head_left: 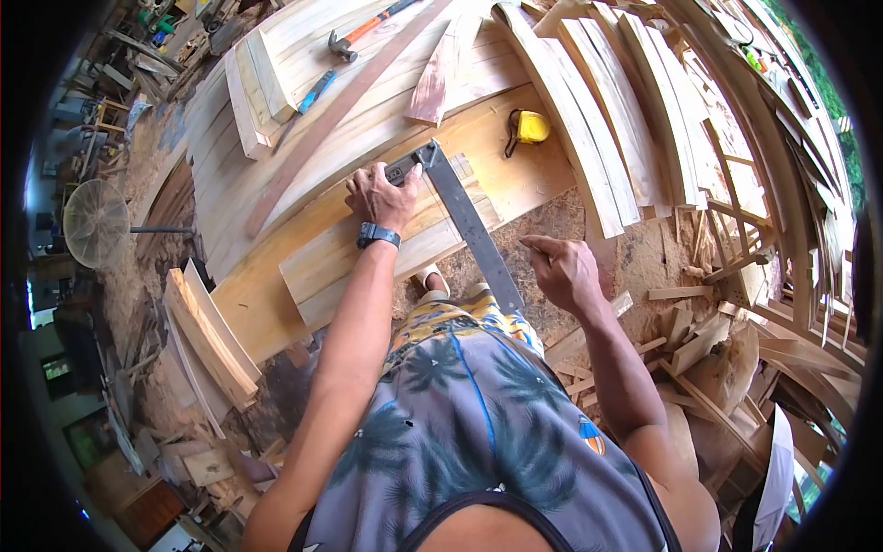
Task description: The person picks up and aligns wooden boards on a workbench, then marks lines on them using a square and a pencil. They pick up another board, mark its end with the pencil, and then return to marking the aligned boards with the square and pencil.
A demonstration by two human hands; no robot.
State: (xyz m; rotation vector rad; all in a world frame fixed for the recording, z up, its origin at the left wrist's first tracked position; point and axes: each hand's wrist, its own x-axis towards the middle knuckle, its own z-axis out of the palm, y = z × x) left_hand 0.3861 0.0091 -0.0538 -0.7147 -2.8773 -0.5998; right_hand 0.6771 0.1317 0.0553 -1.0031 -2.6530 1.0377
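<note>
My left hand (382, 198), with a watch at its wrist, is closed on the dark stock of a carpenter's square (474, 230). The square's long metal blade lies across a pale wooden board (336, 271) and reaches past its near edge towards my body. My right hand (563, 271) is off to the right of the blade, apart from it, above the sawdust-covered floor. Its fingers are curled in a pinch with the index finger foremost; whatever they hold, if anything, is too small to make out. A yellow tape measure (529, 127) rests on the plywood beyond the blade.
A hammer (345, 44) and a blue utility knife (317, 92) lie among planks on the bench. Curved wooden pieces (589, 129) stand along the right side, and more (212, 340) lean at the left. Offcuts (708, 340) litter the floor. A fan (97, 224) stands far left.
</note>
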